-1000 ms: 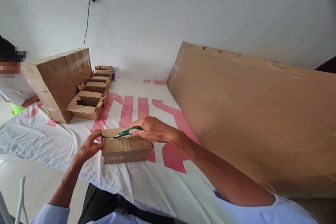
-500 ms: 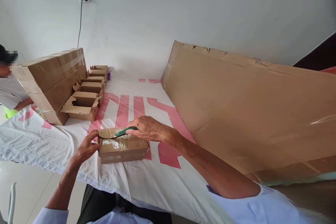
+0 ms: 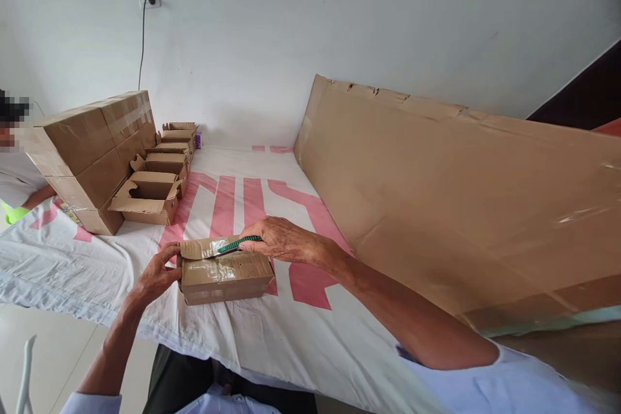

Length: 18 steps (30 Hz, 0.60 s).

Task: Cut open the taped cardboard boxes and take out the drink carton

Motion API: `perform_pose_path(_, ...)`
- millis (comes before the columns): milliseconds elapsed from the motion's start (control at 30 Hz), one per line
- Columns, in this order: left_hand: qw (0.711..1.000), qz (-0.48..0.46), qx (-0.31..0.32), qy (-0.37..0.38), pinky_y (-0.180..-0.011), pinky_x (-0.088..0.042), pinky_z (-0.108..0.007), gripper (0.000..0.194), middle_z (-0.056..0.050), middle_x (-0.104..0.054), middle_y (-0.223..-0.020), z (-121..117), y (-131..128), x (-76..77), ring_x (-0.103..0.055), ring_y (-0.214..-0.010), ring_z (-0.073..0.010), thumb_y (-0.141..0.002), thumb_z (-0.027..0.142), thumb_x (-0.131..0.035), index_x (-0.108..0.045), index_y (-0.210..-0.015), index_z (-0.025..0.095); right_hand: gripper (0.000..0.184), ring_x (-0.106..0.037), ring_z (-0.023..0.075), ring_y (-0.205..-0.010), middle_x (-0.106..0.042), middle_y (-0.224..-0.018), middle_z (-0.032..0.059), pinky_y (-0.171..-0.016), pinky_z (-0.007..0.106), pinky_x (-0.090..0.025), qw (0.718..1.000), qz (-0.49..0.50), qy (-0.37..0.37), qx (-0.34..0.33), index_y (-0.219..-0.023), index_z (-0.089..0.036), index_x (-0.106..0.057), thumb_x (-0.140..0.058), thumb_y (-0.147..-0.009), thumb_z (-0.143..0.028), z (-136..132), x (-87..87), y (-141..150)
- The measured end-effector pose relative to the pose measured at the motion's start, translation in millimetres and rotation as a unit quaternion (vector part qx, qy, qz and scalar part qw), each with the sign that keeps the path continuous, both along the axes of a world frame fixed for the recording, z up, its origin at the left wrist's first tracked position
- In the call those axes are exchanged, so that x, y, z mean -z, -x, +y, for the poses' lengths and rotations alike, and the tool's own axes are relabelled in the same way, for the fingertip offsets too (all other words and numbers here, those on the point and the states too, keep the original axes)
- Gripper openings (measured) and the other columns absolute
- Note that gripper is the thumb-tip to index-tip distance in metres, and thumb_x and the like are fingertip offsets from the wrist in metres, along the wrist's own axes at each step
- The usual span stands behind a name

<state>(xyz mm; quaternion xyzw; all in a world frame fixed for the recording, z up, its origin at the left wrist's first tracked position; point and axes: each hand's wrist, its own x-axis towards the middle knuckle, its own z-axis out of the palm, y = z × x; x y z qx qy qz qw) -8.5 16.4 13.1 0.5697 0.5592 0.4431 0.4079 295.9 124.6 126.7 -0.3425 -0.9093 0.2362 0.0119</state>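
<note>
A small taped cardboard box (image 3: 226,277) lies on the white cloth with pink lettering (image 3: 272,330), close to the near edge. My left hand (image 3: 156,273) grips its left end, thumb on top by the raised flap. My right hand (image 3: 279,239) holds a green-handled utility knife (image 3: 233,245), its blade tip resting on the box top near the flap seam.
A big flat cardboard sheet (image 3: 436,187) leans along the right side. At far left stand stacked sealed cartons (image 3: 92,155) and a row of several small open boxes (image 3: 150,197). Another person (image 3: 14,162) sits behind them. A plug and cable (image 3: 148,0) hang on the wall.
The view has shifted a little to the right. Both hands, the box and the knife stay almost as they were, the knife still on the box top.
</note>
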Motion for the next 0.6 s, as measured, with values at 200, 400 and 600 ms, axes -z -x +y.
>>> perform_pose_path(200, 1.0, 0.011, 0.017, 0.004, -0.083, -0.063, -0.032, 0.045, -0.011, -0.066, -0.143, 2.5, -3.7, -2.5, -0.063, -0.129, -0.0334, -0.073, 0.017, -0.068, -0.079, -0.117, 0.021, 0.035, -0.056, 0.0179, -0.073, -0.071, -0.08, 0.0021, -0.069, 0.03, -0.036, 1.0, 0.02, 0.01, 0.019, -0.105, -0.028, -0.086, -0.054, -0.101, -0.042, -0.6, 3.3, -14.1)
perform_pose_path(400, 1.0, 0.009, 0.02, 0.009, -0.078, -0.063, -0.032, 0.044, -0.012, -0.066, -0.142, 2.9, -7.4, -6.9, -0.065, -0.124, -0.0335, -0.072, 0.016, -0.068, -0.081, -0.114, 0.021, 0.036, -0.059, 0.019, -0.08, -0.076, -0.09, 0.0022, -0.072, 0.029, -0.038, 0.999, 0.044, 0.029, 0.011, -0.117, -0.033, -0.085, -0.054, -0.102, -0.039, -2.6, 8.1, -22.8)
perform_pose_path(600, 0.999, 0.011, 0.032, 0.018, -0.081, -0.062, -0.033, 0.047, -0.012, -0.066, -0.143, 6.4, -11.0, -7.1, -0.062, -0.13, -0.0354, -0.07, 0.016, -0.066, -0.081, -0.114, 0.019, 0.036, -0.057, 0.019, -0.078, -0.073, -0.084, 0.0031, -0.071, 0.03, -0.037, 0.998, 0.033, 0.038, 0.03, -0.107, -0.027, -0.086, -0.054, -0.1, -0.04, -0.5, 9.8, -34.0)
